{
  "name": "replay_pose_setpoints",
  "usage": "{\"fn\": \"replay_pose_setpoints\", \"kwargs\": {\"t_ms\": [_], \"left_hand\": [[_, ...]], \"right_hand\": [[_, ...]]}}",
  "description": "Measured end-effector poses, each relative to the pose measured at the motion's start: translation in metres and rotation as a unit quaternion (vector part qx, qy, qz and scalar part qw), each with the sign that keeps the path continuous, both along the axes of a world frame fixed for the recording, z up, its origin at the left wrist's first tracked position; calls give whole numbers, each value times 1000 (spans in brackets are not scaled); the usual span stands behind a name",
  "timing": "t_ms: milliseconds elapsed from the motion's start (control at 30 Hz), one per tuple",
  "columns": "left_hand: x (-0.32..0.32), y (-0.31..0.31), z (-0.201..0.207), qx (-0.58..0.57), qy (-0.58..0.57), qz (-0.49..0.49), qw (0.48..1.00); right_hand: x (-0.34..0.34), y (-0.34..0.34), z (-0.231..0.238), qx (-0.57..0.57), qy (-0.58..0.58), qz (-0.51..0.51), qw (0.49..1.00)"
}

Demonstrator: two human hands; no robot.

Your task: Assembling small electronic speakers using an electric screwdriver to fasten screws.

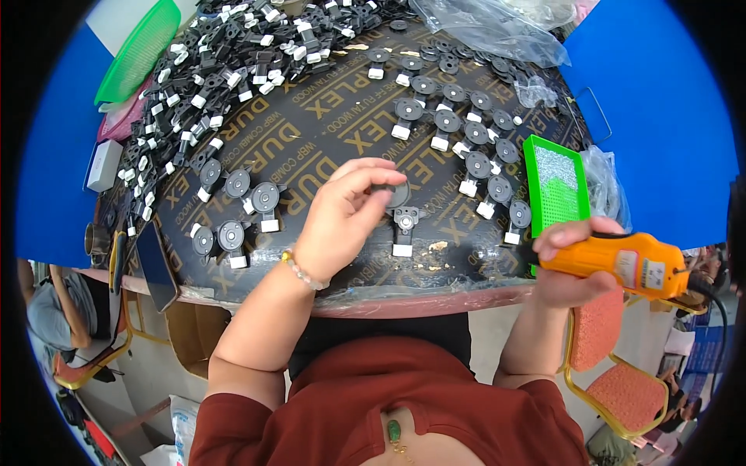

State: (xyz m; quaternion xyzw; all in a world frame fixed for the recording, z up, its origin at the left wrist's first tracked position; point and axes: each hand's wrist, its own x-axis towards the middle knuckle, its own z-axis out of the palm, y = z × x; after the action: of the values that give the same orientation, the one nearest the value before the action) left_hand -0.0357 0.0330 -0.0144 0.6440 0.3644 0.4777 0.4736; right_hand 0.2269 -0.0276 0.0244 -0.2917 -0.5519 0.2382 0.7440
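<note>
My left hand (pixel 338 213) pinches a dark round disc (pixel 399 194) between thumb and fingers. Just below the disc, a small black bracket (pixel 405 222) with a white end block lies on the dark board table; whether the two touch I cannot tell. My right hand (pixel 573 268) is wrapped round an orange electric screwdriver (pixel 622 262), its cord trailing off to the right. The tool's tip points left, by the lower corner of a green tray (pixel 531 186) of small silvery screws. Disc-topped brackets (pixel 478 165) stand in rows between my hands, farther back.
A big heap of black-and-white parts (pixel 249 62) covers the far left. More disc-topped brackets (pixel 264 197) lie left of my left hand. Loose discs (pixel 497 66) and plastic bags (pixel 489 27) are at the back right. A dark flat phone-like slab (pixel 158 264) lies at the left edge.
</note>
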Motion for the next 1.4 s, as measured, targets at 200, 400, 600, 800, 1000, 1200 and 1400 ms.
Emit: {"fn": "replay_pose_setpoints", "kwargs": {"t_ms": [200, 400, 600, 800, 1000, 1200, 1400], "left_hand": [[3, -6, 1, -8, -23, -26, 999], [4, -7, 10, 6, 61, -37, 997], [2, -5, 4, 157, 286, -23, 945], [2, -7, 5, 188, 345, -8, 920], [3, -8, 5, 211, 362, 1, 908], [5, -11, 1, 193, 367, 0, 910], [11, -13, 0, 152, 340, -22, 928]], "right_hand": [[-36, 15, -7, -40, 52, 108, 992], [-44, 21, -16, -74, 14, 75, 994], [-42, 23, -20, -72, 16, 64, 995], [-40, 24, -23, -70, 18, 65, 995], [-39, 24, -25, -70, 22, 66, 995], [-43, 23, -18, -59, 20, 62, 996], [-52, 27, 9, -17, 34, 146, 989]]}}
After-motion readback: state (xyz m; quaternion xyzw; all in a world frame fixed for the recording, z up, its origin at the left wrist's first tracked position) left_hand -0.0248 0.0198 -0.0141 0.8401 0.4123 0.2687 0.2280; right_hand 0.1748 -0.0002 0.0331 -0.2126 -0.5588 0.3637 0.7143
